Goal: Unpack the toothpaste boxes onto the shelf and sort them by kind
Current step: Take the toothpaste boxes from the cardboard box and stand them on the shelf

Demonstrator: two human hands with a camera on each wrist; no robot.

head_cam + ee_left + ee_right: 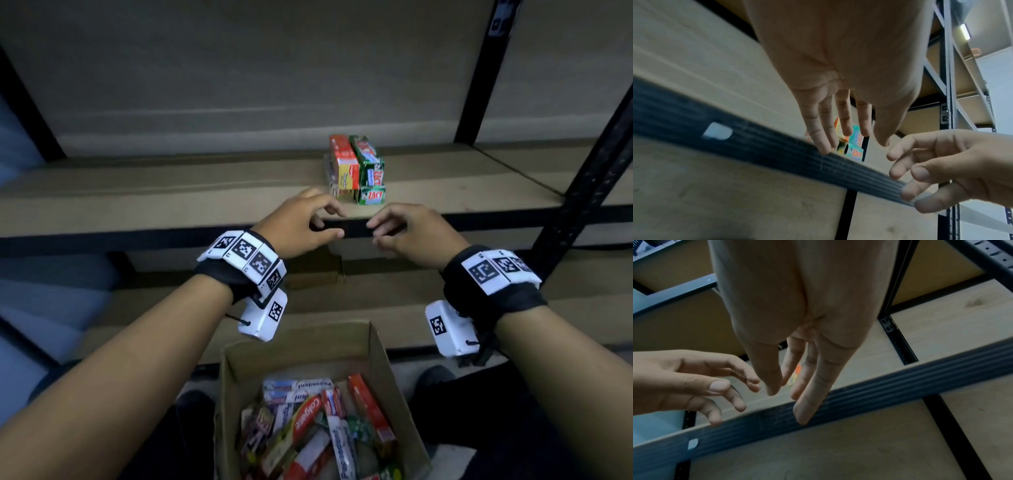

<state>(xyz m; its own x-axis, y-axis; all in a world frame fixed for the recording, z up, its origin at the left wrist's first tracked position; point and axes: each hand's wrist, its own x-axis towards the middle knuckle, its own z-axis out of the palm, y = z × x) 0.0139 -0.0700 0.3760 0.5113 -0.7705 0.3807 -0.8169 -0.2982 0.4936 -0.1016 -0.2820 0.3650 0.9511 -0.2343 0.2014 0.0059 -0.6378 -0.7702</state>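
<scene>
On the shelf (171,192), near its front edge, stand two stacks of toothpaste boxes touching side by side: red boxes (344,164) to the left, green boxes (370,171) to the right. Just in front of the stacks, over the shelf's dark front rail, the left hand (294,226) and right hand (411,233) hover close together, fingers loosely curled and holding nothing. Below the shelf edge, between the forearms, an open carton (387,370) holds a jumble of more boxes (308,421).
</scene>
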